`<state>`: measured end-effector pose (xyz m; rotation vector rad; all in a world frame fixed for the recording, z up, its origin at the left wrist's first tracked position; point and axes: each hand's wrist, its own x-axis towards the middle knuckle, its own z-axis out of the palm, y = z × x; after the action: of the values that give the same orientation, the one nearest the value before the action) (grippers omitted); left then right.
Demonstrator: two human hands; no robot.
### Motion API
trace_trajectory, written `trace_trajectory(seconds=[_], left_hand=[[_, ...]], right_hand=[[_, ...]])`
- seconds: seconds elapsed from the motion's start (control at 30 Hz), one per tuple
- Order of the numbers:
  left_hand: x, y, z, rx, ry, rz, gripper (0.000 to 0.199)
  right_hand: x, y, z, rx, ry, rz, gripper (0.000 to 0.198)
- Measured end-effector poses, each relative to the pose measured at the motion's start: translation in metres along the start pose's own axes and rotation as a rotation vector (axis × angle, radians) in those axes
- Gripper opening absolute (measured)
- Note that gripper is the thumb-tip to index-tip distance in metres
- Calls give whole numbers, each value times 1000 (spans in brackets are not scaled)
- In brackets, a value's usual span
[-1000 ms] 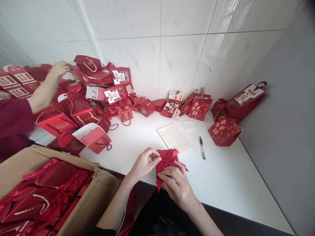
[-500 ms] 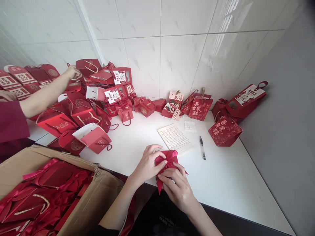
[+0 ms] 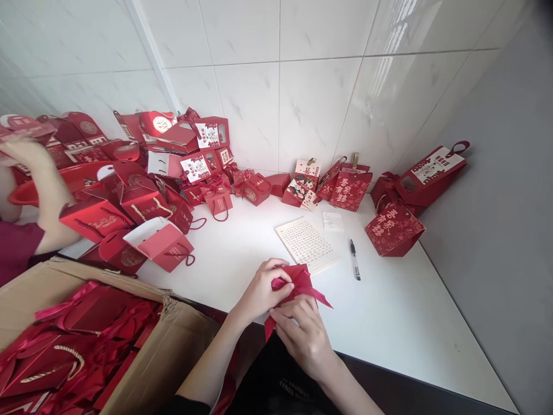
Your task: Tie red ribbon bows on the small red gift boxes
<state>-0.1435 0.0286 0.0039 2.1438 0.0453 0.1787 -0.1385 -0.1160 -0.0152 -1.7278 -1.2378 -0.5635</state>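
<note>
Close to the table's front edge, a small red gift box [image 3: 301,271] stands between my hands, with a shiny dark pink ribbon [image 3: 317,295] across its top. My left hand [image 3: 264,288] is at the box's left side, thumb and forefinger pinching a loop of the ribbon. Over the near side curls my right hand [image 3: 305,331], its fingers bent and closed on the ribbon by the knot. One ribbon tail sticks out to the right; another hangs at the lower left. My fingers hide much of the box and the knot.
Behind the box lie a handwritten notebook [image 3: 306,245], a paper slip [image 3: 332,221] and a pen [image 3: 355,259]. Red gift boxes [image 3: 159,245] crowd the left; more stand right [image 3: 394,230]. A cardboard carton [image 3: 147,351] holds ribboned boxes. A co-worker's arm [image 3: 54,196] reaches in at left.
My hands have shifted the ribbon: the bow's upper loop is gone and a tail now points right. The co-worker's arm has moved left, away from the stacked boxes.
</note>
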Motion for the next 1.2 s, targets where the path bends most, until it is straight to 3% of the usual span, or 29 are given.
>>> trace_trajectory(seconds=[0.17,0.3,0.37,0.47,0.53,0.63,0.77,0.97,1.03,1.13,1.2], left_hand=[[4,-5,0,-63,-31,-28,7],[4,-6,-1,-87,-39,-37,6],[4,-5,-1,-85,-41,-37,6],[3,-2,-1,-70,-53,-43,7],[3,0,0,-51,-54,-40,9],[4,2,0,-28,-51,-38,8],[5,2,0,-31,-59,-50,8],[6,0,-1,-24,-100,-58,7],[5,-2,-1,-23,-102,-42,8],[2,-4,3,-13,26,-20,25],[-2,-4,5,21,202,-47,27]], right_hand=[[3,-1,0,20,-41,-2,21],[4,8,-19,162,-143,67,16],[1,20,-32,138,-83,237,16],[-5,40,-47,13,6,610,24],[-8,48,-51,81,-113,814,33],[-9,51,-50,261,-279,961,42],[-8,44,-49,356,-248,975,44],[-5,43,-60,410,-358,954,38],[-1,48,-64,360,-286,943,36],[11,57,-65,235,-139,906,35],[20,63,-62,180,-161,847,35]])
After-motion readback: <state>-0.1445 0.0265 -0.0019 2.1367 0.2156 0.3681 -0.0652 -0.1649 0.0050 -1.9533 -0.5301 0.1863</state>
